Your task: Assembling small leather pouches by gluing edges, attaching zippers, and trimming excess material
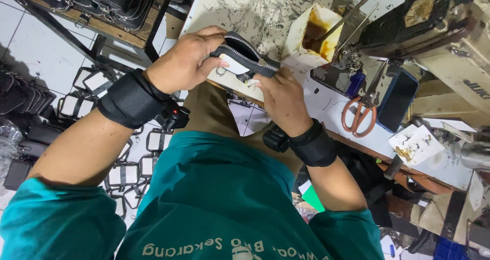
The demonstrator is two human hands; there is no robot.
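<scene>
Beside glue-stained box [312, 35], zippered pouch [244, 56] between hands.

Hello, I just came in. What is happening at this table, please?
A person in a teal shirt holds a small black zippered piece with both hands above the edge of a stained worktable. The left hand grips it from the left and the right hand from below. Orange-handled scissors and a stained open-topped box sit on the table. Many similar black pieces lie on the floor.
</scene>
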